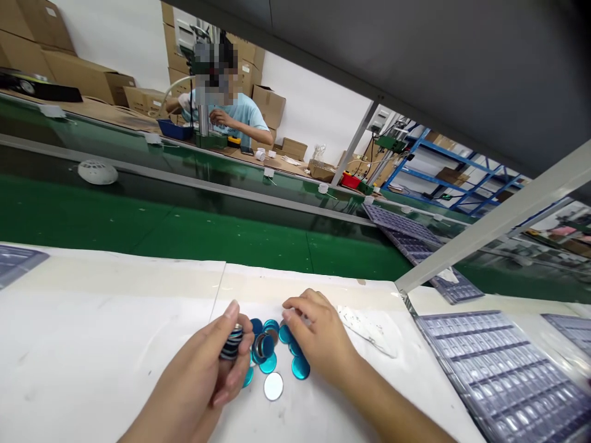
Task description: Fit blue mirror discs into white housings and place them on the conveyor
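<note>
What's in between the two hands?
In the head view, round shiny blue discs lie between the left hand and right hand, on the white bench top.

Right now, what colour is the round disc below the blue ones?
The round disc is shiny silver; best in head view.

Teal mirror discs [300, 367] — loose, one silver-side up

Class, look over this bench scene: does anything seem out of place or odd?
One round silver disc stands out: it lies pale and mirror-like among the round teal discs spread on the white bench top, beside the left hand. It may just be flipped over.
</note>
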The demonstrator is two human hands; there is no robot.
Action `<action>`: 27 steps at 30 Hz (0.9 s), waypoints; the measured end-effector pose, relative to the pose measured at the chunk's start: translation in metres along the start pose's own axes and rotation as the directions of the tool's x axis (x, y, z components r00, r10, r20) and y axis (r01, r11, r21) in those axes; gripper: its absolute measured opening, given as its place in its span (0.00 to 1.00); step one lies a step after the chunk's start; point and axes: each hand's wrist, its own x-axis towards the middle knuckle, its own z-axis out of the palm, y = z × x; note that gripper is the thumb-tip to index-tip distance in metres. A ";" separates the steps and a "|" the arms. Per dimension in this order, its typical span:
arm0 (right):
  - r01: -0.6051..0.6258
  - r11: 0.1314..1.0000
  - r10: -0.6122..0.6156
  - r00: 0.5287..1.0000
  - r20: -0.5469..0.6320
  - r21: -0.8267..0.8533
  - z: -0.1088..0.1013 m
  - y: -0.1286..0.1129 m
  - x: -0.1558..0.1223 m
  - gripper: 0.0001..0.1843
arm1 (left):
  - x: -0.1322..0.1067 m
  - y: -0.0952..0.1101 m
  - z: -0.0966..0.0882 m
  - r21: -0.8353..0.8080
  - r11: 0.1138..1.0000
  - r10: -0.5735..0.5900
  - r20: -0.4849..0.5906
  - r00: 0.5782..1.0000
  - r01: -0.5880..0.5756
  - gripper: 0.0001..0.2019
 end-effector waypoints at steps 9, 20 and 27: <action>0.044 0.992 -0.016 0.975 0.223 -0.121 0.009 -0.013 -0.004 0.10 | -0.001 0.007 0.002 0.039 0.999 0.007 -0.057 0.998 -0.005 0.25; 0.187 0.980 -0.169 0.962 0.213 -0.066 0.015 -0.007 -0.008 0.13 | -0.003 0.007 0.003 0.078 0.997 -0.008 -0.034 0.999 0.011 0.26; 0.203 0.967 -0.205 0.979 -0.004 0.152 0.009 0.004 -0.008 0.06 | -0.003 0.007 0.008 -0.028 0.998 -0.062 0.000 0.998 0.062 0.22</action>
